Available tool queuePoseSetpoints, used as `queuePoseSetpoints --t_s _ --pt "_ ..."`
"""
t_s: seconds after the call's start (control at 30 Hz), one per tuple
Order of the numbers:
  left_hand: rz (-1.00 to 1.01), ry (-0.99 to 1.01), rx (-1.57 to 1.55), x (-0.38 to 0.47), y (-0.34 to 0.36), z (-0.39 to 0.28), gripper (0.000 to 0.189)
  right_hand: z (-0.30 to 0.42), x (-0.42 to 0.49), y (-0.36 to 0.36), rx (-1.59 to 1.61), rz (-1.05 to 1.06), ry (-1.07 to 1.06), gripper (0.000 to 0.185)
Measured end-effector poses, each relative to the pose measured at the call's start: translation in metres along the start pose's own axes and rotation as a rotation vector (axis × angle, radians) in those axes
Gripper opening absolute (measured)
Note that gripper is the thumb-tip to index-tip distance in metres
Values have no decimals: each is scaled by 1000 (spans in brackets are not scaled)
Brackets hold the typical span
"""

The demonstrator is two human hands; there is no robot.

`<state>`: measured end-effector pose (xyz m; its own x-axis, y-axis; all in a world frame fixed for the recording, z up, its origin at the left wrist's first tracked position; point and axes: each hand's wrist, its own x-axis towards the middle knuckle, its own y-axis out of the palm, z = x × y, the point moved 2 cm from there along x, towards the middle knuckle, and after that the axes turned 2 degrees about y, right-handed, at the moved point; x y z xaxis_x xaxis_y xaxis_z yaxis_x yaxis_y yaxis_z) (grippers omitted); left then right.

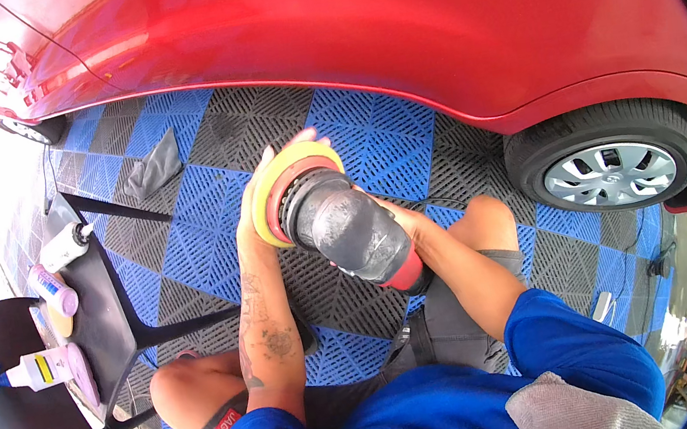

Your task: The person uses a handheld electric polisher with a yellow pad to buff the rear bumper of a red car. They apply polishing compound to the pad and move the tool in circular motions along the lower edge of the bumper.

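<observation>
A car polisher (pixel 358 225) with a black and red body is in front of me, tilted, above my lap. Its yellow foam pad (pixel 265 189) on a red backing plate faces up and left. My left hand (pixel 247 211) cups the pad from its far side; the fingertips show past the upper edge, and the palm is hidden. With my right hand (pixel 405 219) I grip the polisher's body from the right; most of those fingers are hidden behind it. The red car's side panel (pixel 396 29) stands just beyond the pad, apart from it.
A car wheel (pixel 606 161) is at the right. On the left, a black chair (pixel 96 282) carries a white bottle (pixel 65 247), a pink bottle (pixel 53 290) and a spray bottle (pixel 39 371). A grey cloth (pixel 154 167) lies on the blue and grey tile floor (pixel 209 197). Cables cross the floor.
</observation>
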<state>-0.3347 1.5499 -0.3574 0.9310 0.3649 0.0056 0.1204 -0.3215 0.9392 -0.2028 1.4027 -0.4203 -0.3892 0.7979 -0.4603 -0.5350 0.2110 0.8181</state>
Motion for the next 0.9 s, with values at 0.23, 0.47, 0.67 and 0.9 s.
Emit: queuePoseSetpoints --t_s 0.23,0.47,0.67,0.9 --pt "-60 -19 -81 10 22 19 70 7 -17 -3 254 570 269 71" --pt "27 18 -143 24 -21 34 69 12 3 -33 170 472 183 67" --pt "-640 19 1539 16 -112 -8 56 20 45 -55 52 -85 -15 65" --pt "-694 -84 992 51 -151 -31 60 9 80 -112 -59 -202 -49 80"
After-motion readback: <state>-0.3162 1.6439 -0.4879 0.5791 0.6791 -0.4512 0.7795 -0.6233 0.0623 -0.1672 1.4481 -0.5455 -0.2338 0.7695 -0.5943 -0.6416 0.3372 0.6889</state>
